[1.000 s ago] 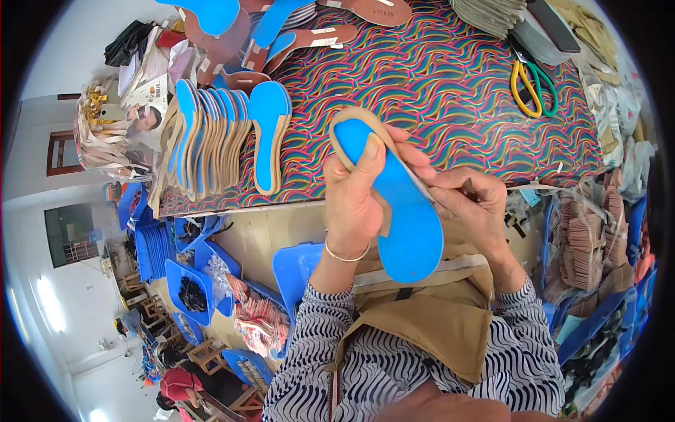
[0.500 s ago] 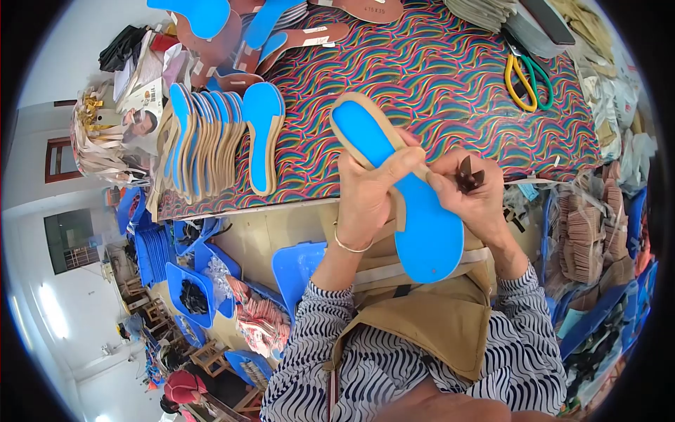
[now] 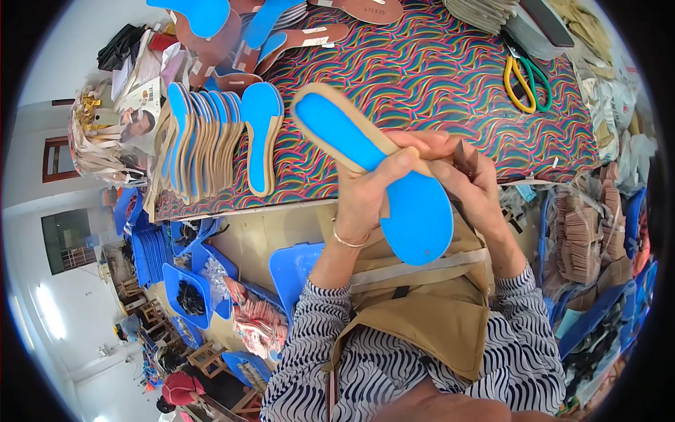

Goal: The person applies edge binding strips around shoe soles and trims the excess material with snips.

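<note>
A blue insole with a tan border around its narrow end is held tilted in front of me, over the table's near edge. My left hand is closed around its middle, thumb on the blue face. At the insole's right edge, my right hand has its fingertips pinched near the tan strip's end. A small dark tool with pointed tips, like thread snips, is tucked in my right hand; its handle is hidden. Left of my hands, a similar insole lies beside a row of stacked insoles.
The table has a colourful wavy cover. Yellow-and-green-handled scissors lie at the right. Brown and blue sole pieces are heaped at the back. Blue bins stand below left, and bagged stacks at right.
The insole has shifted up and left and turned slightly, carried by my left hand. My right hand's fingers have moved in against its edge, and the dark tool has turned in that hand.
</note>
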`<control>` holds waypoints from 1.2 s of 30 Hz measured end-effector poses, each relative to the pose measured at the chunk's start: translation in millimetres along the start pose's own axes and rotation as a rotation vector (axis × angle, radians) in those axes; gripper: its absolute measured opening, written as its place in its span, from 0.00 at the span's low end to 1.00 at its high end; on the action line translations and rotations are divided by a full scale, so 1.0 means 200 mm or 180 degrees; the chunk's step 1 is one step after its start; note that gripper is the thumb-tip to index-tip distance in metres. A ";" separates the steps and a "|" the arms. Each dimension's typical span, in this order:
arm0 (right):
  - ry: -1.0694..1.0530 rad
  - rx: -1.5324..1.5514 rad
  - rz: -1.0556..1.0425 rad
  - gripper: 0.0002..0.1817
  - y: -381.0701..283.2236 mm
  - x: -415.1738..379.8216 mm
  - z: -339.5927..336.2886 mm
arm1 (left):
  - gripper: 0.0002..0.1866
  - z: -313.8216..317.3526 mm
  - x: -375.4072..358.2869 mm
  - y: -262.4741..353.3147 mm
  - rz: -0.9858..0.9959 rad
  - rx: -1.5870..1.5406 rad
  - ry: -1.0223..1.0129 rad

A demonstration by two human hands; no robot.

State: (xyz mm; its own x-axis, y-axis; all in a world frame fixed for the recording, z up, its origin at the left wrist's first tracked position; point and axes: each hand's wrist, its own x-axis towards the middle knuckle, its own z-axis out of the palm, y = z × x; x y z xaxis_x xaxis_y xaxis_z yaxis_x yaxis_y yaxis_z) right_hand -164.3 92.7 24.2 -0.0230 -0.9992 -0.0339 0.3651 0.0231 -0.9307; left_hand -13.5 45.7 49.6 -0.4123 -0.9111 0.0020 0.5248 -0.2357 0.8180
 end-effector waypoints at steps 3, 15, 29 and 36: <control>-0.0238 -0.0035 0.0101 0.19 0.01 -0.03 -0.09 | 0.10 -0.03 0.00 0.08 0.0014 0.0392 0.0054; -0.0682 -0.1752 0.0528 0.03 -0.16 -0.17 -0.23 | 0.07 -0.02 0.07 0.09 0.0143 0.0991 0.0406; 0.0939 -0.1902 0.0062 0.15 -0.65 -0.43 -1.14 | 0.12 -0.69 0.08 0.52 0.0919 0.0261 0.1383; 0.1924 -0.1093 -0.0359 0.08 -0.49 -0.16 -1.09 | 0.07 -0.81 0.02 0.54 0.0704 0.0028 0.0888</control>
State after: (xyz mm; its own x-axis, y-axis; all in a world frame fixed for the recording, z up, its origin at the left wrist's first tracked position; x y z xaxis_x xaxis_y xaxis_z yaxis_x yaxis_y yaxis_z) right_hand -401.5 129.1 36.8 -0.5928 -0.8046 -0.0343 0.0181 0.0294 -0.9994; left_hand 162.3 -38.6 44.9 -0.0695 -0.9973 0.0236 0.5716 -0.0204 0.8203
